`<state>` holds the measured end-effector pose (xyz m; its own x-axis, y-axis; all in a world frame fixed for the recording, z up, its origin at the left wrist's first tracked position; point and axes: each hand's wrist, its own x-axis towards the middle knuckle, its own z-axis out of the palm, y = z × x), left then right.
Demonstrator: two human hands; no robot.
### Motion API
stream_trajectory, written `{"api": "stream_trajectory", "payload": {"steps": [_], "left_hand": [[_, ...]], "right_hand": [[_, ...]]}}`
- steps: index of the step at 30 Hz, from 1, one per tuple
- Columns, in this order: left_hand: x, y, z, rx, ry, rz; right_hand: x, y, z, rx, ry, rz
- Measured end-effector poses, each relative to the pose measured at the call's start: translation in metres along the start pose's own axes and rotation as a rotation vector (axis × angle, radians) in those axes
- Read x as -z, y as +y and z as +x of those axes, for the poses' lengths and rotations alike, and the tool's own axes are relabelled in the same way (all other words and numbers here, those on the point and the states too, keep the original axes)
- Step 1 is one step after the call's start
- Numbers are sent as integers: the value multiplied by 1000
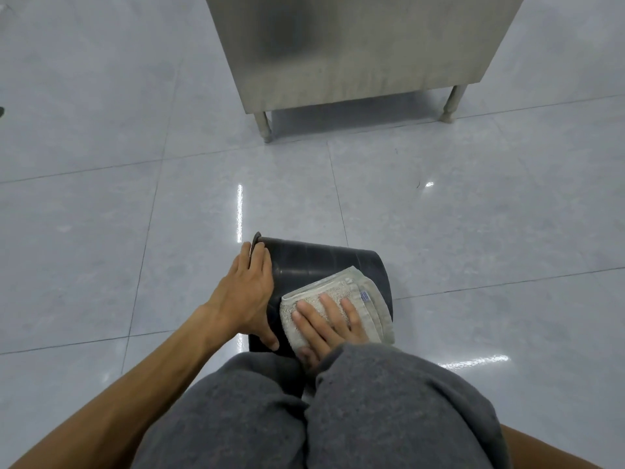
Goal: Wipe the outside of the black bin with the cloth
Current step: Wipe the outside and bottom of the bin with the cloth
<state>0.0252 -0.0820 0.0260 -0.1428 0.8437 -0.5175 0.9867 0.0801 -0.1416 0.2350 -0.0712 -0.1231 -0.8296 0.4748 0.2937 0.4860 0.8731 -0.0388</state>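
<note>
The black bin (314,262) lies on its side on the tiled floor, just beyond my knees, its rim pointing left. My left hand (248,292) grips the rim end, fingers over the top edge and thumb low on the side. A folded beige cloth (341,299) lies on the bin's upper side. My right hand (326,321) presses flat on the cloth with straight fingers; its wrist is hidden behind my grey-trousered knee.
A stainless-steel cabinet (355,52) on short legs (265,125) stands ahead on the glossy grey floor tiles (135,198). My knees in grey trousers (321,411) fill the bottom of the view.
</note>
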Motion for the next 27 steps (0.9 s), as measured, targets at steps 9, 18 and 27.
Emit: {"api": "stream_trajectory", "payload": {"steps": [9, 18, 27], "left_hand": [[-17, -2, 5, 22, 19, 92], [-20, -4, 13, 36, 32, 176], [-23, -2, 10, 59, 27, 129]], "right_hand": [[31, 11, 106, -317, -94, 302], [14, 77, 183, -528, -613, 449], [31, 38, 131, -234, -296, 307]]}}
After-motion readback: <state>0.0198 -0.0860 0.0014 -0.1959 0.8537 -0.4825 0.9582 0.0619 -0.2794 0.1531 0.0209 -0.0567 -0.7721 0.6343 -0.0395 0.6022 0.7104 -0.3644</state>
